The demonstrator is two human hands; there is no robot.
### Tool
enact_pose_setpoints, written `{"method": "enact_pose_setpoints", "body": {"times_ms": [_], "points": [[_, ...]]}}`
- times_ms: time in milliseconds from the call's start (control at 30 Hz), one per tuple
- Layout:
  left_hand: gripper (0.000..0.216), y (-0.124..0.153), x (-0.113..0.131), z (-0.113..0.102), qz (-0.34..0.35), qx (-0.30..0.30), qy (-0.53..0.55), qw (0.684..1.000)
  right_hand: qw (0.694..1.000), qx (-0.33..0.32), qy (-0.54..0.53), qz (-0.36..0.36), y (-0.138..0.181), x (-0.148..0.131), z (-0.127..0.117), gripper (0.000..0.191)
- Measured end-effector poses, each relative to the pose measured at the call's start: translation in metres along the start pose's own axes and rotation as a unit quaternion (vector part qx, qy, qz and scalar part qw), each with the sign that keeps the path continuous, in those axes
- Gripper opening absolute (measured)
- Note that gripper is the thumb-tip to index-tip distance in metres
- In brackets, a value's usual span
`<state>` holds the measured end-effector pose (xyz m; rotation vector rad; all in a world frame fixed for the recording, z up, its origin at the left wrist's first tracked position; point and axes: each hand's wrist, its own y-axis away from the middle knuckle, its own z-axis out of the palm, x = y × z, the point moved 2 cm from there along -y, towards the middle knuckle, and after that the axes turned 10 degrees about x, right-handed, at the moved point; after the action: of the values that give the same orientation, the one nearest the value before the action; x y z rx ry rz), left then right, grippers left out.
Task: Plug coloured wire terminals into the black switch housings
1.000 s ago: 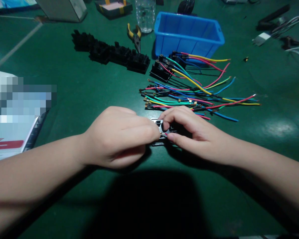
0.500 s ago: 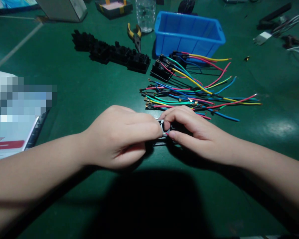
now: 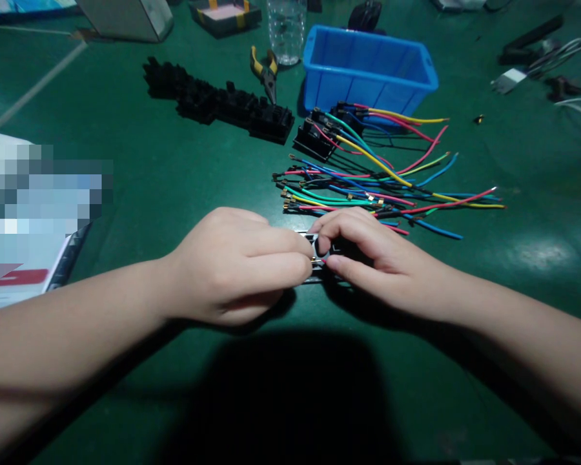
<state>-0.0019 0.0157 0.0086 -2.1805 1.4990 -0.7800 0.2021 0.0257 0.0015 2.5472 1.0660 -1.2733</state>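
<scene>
Between my hands, low on the green table, lies a small black-and-grey plastic part (image 3: 312, 279), mostly covered by my fingers. My left hand (image 3: 244, 268) is closed at its left side, fingers curled; what they pinch is hidden. My right hand (image 3: 375, 252) is closed too, with thumb and forefinger pinching a thin red wire (image 3: 325, 261) whose metal end points left toward my left fingertips. Just beyond my hands spreads a bundle of coloured wires (image 3: 348, 200) with metal terminals. Behind them stands a black socket housing (image 3: 314, 141) with wires attached.
A row of black plastic housings (image 3: 217, 103) stretches across the back left. Yellow-handled pliers (image 3: 268, 76) lie by a clear bottle (image 3: 286, 35) and a blue bin (image 3: 368, 84). A blurred-out phone or tablet (image 3: 43, 239) is at left, cables (image 3: 552, 61) at far right.
My left fingers have shifted slightly, and a bit of the metal wire end now shows beside them. My right hand stays put. The camera view has moved a little.
</scene>
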Motion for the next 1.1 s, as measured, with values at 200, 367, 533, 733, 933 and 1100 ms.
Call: {"method": "enact_pose_setpoints", "body": {"times_ms": [200,367,533,733,933,1100], "points": [[0.013,0.0001,-0.0012,-0.0013,-0.006,-0.011,0.015,1.000,1.000,-0.004,-0.002,-0.001,-0.0003,-0.0001,0.0000,0.003],[0.014,-0.0020,-0.0008,-0.0018,-0.012,-0.017,0.017,1.000,1.000,-0.002,0.002,-0.002,0.0000,0.0002,0.0003,0.004],[0.016,-0.0028,-0.0002,-0.0022,-0.020,-0.029,0.007,0.999,1.000,-0.004,0.004,-0.002,0.0003,0.0006,0.0003,0.003],[0.014,-0.0029,0.0001,-0.0018,-0.020,-0.029,0.007,0.999,1.000,-0.007,0.002,-0.003,0.0001,0.0005,0.0003,0.004],[0.015,-0.0038,0.0005,-0.0017,-0.031,-0.038,0.008,0.999,1.000,-0.007,0.001,-0.001,-0.0001,0.0005,0.0002,0.003],[0.017,-0.0050,0.0005,-0.0013,-0.030,-0.048,0.002,0.998,1.000,-0.005,0.000,-0.001,0.0000,0.0007,0.0003,0.003]]}}
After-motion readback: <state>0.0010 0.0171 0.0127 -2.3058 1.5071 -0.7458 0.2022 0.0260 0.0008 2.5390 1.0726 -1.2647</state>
